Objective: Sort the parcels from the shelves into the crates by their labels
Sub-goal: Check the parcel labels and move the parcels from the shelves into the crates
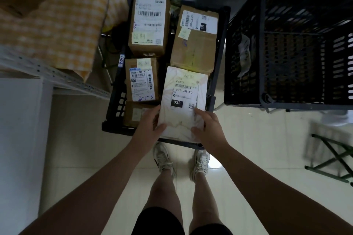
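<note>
Head cam, looking straight down. The person is holding a white parcel [183, 101] in both hands over the near right part of a black crate [114, 108] that's sitting on the tiled floor [248, 158].

The left hand [150, 126] is gripping the parcel's near left edge, with the thumb lying across the top and the fingers curling round the side. The right hand [207, 126] is gripping the near right corner, thumb on top and fingers bending over the edge.

The parcel is looking soft and crinkly. Its label [184, 91] is showing 032-038-E01 with a big 032 in a black block, and a yellow sticky note [188, 77] is sitting at the far end. That far end is overlapping a large brown box [194, 49] in the crate. I can't tell from this angle whether it's resting on the box or just above it.

Three more boxes are lying along the crate's left side:
- a tall box [149, 23] at the far end
- a smaller box [141, 80] in the middle
- a low box [133, 113] partly hiding behind the left hand

A second crate [286, 97] is standing to the right, higher up, with something white and crumpled [244, 51] lying inside. A yellow checked cloth [57, 15] is draping over on the left, above a metal shelf rail [47, 71]. The person's white sneakers [163, 158] are standing just beside the black crate's near rim.
</note>
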Demonstrator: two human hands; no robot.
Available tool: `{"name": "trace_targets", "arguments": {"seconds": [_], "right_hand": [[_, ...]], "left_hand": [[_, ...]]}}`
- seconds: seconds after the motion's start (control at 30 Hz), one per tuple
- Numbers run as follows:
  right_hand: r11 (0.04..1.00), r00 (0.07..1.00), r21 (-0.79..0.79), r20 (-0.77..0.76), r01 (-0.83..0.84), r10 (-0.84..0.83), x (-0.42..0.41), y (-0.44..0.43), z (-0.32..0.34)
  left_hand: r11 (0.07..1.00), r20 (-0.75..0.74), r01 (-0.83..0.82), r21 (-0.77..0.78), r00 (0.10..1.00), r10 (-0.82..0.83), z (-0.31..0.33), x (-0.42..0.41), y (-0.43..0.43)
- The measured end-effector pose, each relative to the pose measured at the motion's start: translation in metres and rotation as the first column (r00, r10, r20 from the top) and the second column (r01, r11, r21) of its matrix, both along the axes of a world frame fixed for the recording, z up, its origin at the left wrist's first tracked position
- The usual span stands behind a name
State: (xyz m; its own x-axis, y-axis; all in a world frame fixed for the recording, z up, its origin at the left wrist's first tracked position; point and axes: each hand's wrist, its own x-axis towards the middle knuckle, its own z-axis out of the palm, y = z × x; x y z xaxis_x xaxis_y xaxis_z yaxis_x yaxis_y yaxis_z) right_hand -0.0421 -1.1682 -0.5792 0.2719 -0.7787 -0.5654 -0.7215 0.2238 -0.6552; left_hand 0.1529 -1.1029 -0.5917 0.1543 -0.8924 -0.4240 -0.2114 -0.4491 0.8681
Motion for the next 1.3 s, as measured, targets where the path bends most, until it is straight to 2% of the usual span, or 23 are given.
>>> {"name": "trace_targets", "arguments": {"seconds": [0.1,0.27,0.4,0.5,0.53,0.6,0.63,0.73,0.83,0.93,1.1,1.3], "right_hand": [[1.000,0.999,-0.020,0.033,0.016,-0.016,-0.001,0.005,-0.002],[1.000,1.000,-0.024,-0.024,-0.013,0.013,0.001,0.007,-0.018],[0.986,0.979,-0.061,-0.143,-0.155,0.145,0.006,0.004,-0.025],[0.948,0.922,-0.141,-0.311,-0.286,0.232,0.016,0.004,-0.027],[0.918,0.882,-0.178,-0.391,-0.354,0.264,0.019,0.003,-0.027],[0.828,0.770,-0.195,-0.523,-0.526,0.366,0.023,-0.001,-0.029],[0.777,0.719,-0.185,-0.550,-0.602,0.426,0.023,-0.004,-0.030],[0.684,0.639,-0.154,-0.545,-0.713,0.543,0.034,-0.020,-0.031],[0.676,0.593,-0.084,-0.566,-0.732,0.572,0.055,-0.031,-0.035],[0.672,0.522,-0.002,-0.632,-0.740,0.573,0.067,-0.031,-0.042],[0.654,0.455,0.049,-0.679,-0.755,0.576,0.073,-0.032,-0.049],[0.681,0.530,0.002,-0.627,-0.732,0.571,0.073,-0.035,-0.027]], "left_hand": [[1.000,-0.001,-0.010,-0.020,1.000,0.010,-0.005,-0.001,0.003],[0.998,0.052,0.018,0.056,0.998,-0.021,-0.014,-0.009,0.000],[0.992,0.150,0.063,0.107,0.986,-0.079,-0.018,-0.013,-0.005],[0.974,0.262,0.157,0.166,0.945,-0.197,-0.022,-0.009,-0.008],[0.959,0.381,0.216,0.181,0.884,-0.271,-0.023,-0.004,-0.010],[0.928,0.667,0.332,0.170,0.654,-0.356,-0.024,0.013,-0.016],[0.918,0.757,0.365,0.155,0.553,-0.348,-0.025,0.024,-0.021],[0.890,0.836,0.385,0.245,0.382,-0.395,-0.031,0.056,-0.036],[0.822,0.796,0.413,0.392,0.295,-0.528,-0.040,0.073,-0.043],[0.802,0.785,0.404,0.439,0.261,-0.562,-0.043,0.085,-0.041],[0.796,0.772,0.416,0.439,0.279,-0.571,-0.037,0.096,-0.037],[0.837,0.783,0.384,0.391,0.339,-0.521,-0.010,0.091,-0.035]]}}
